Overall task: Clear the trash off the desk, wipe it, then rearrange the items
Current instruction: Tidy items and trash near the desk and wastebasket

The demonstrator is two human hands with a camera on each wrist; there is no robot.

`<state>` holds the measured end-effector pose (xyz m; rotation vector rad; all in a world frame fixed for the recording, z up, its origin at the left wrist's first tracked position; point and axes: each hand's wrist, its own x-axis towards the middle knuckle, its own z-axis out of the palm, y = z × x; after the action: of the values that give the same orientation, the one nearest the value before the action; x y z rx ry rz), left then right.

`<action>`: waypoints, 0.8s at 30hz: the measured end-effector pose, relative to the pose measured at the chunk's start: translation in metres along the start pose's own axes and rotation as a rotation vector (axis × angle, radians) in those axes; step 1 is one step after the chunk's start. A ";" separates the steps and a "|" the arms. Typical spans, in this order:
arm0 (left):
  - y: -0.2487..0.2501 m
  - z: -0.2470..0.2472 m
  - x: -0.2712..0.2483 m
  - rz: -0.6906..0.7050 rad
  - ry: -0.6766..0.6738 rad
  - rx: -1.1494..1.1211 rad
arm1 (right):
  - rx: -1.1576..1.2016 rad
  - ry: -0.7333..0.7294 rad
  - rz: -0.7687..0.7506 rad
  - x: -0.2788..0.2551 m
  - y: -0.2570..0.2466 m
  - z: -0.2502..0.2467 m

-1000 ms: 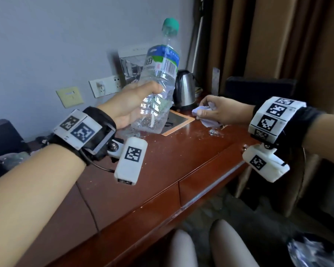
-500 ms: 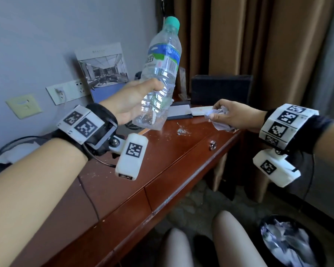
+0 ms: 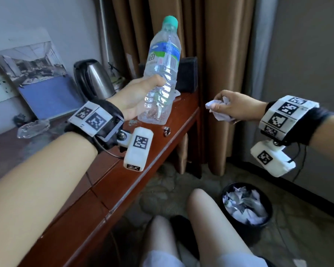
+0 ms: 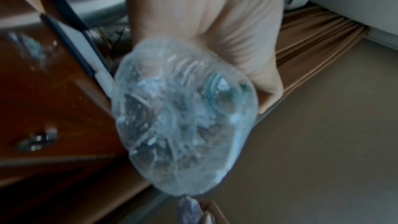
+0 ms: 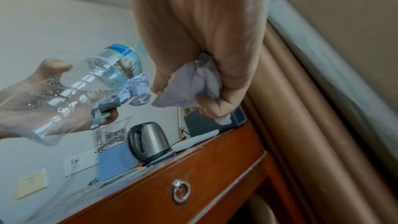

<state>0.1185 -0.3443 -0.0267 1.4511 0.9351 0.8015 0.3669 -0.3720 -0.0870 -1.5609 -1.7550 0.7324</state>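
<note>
**Trash in hand, bin below**

Your right hand (image 3: 237, 106) clutches crumpled tissue (image 3: 218, 112), above and just desk-side of the bin (image 3: 266, 209). Your left hand (image 3: 135, 99) grips the upright bottle (image 3: 162, 74), farther from the bin, over the desk (image 3: 123, 180).

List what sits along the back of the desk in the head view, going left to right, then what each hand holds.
Leaning picture board → glass ashtray → steel kettle → black box. Left hand grips the water bottle; right hand holds a crumpled tissue.
</note>
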 end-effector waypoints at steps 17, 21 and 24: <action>-0.101 0.141 0.084 -0.238 -0.258 -0.189 | -0.081 0.090 0.332 -0.069 0.130 -0.030; -0.134 0.164 0.100 -0.298 -0.234 -0.186 | -0.099 0.081 0.383 -0.075 0.156 -0.026; -0.158 0.180 0.110 -0.356 -0.234 -0.215 | -0.099 0.071 0.423 -0.078 0.177 -0.021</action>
<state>0.3123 -0.3258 -0.2043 1.1218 0.8662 0.4424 0.4975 -0.4271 -0.2205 -2.0323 -1.4415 0.7842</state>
